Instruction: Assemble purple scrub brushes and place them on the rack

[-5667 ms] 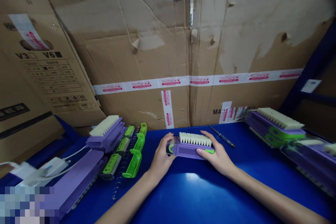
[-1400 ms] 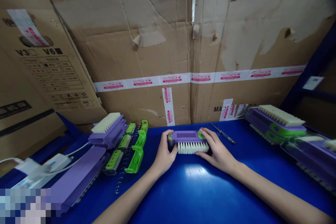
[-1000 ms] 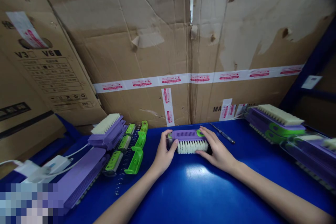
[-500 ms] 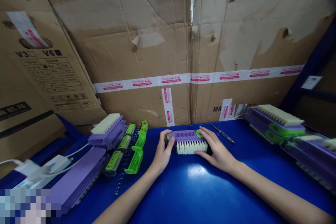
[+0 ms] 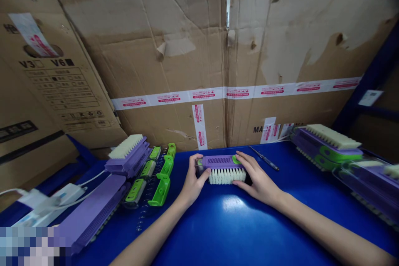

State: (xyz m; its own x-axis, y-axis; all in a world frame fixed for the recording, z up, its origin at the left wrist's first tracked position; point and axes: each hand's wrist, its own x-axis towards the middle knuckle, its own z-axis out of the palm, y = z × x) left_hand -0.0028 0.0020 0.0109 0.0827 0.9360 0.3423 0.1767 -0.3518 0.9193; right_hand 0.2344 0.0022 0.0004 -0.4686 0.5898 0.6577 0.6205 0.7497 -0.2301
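A purple brush (image 5: 220, 161) with pale bristles faces me at the back middle of the blue table, a green piece at its right end. My left hand (image 5: 193, 181) grips its left end, thumb against the front by the bristles, fingers behind. Around the right end closes my right hand (image 5: 254, 174), fingers over the top near the green piece and thumb low by the bristles. Parts of both ends are covered by my hands. To the right lies a thin pen-like screwdriver (image 5: 264, 158).
Left stand purple brush bodies (image 5: 129, 156), green-and-clear parts (image 5: 136, 191), loose springs (image 5: 149, 195) and green end caps (image 5: 161, 191). A white power strip (image 5: 67, 196) with cords sits farther left. More brushes (image 5: 327, 145) are stacked at right. Cardboard (image 5: 168, 124) walls the back.
My left thumb has shifted right and down along the brush front, toward the bristles. The brush and my right hand stay almost in place.
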